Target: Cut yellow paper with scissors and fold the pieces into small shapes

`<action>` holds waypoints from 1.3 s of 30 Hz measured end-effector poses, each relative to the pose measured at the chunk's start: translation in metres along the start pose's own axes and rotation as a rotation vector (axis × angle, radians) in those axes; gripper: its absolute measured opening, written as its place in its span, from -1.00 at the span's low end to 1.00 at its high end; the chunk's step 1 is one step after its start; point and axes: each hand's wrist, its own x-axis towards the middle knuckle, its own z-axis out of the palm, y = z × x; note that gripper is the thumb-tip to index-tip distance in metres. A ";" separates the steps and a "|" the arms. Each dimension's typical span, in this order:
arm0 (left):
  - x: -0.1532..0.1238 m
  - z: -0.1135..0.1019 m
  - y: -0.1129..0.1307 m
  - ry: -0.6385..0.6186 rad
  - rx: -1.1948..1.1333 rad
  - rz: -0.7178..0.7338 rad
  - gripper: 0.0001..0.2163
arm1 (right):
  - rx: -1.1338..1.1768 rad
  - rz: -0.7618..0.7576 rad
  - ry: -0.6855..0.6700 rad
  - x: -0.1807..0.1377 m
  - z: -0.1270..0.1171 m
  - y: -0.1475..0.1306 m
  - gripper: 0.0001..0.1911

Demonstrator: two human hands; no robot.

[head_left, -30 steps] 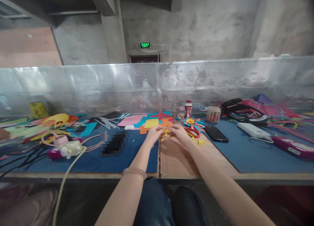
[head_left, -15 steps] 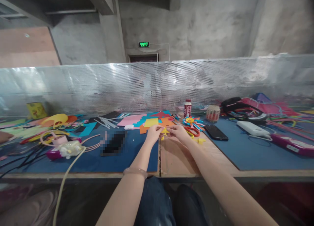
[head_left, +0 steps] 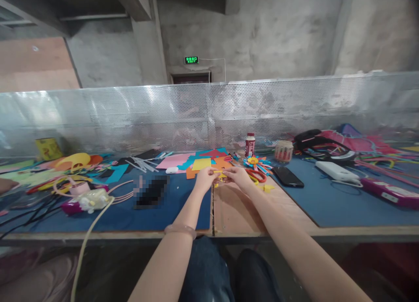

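Observation:
My left hand [head_left: 204, 178] and my right hand [head_left: 238, 176] meet over the middle of the table, both pinching a small yellow paper piece [head_left: 221, 175] between their fingertips. Just behind them lie coloured paper sheets [head_left: 202, 163] in pink, yellow, orange and blue. A paper flower [head_left: 255, 162] with blue and pink petals sits to the right, with orange-handled scissors [head_left: 257, 176] next to my right hand. A yellow paper scrap [head_left: 269, 188] lies on the bare board near my right wrist.
A red-capped glue bottle [head_left: 250, 145], a tape roll [head_left: 284, 151], a black phone [head_left: 288, 176] and a white power bank [head_left: 337, 171] lie on the right. Paper strips and cables [head_left: 65, 184] crowd the left. A perforated metal screen [head_left: 209, 114] backs the table.
Both hands have stayed in place, working the yellow piece slightly between the fingertips. The view shifted a little.

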 end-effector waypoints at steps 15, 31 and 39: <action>0.003 0.000 -0.002 0.013 0.010 0.016 -0.77 | -0.125 -0.030 0.029 0.001 0.001 0.000 -0.77; -0.005 0.003 0.008 -0.027 0.058 0.011 -0.87 | -0.522 -0.210 0.007 0.005 -0.003 0.004 -0.76; -0.001 0.001 0.005 0.014 0.012 -0.027 -0.87 | -0.370 -0.133 0.015 0.006 -0.003 0.004 -0.72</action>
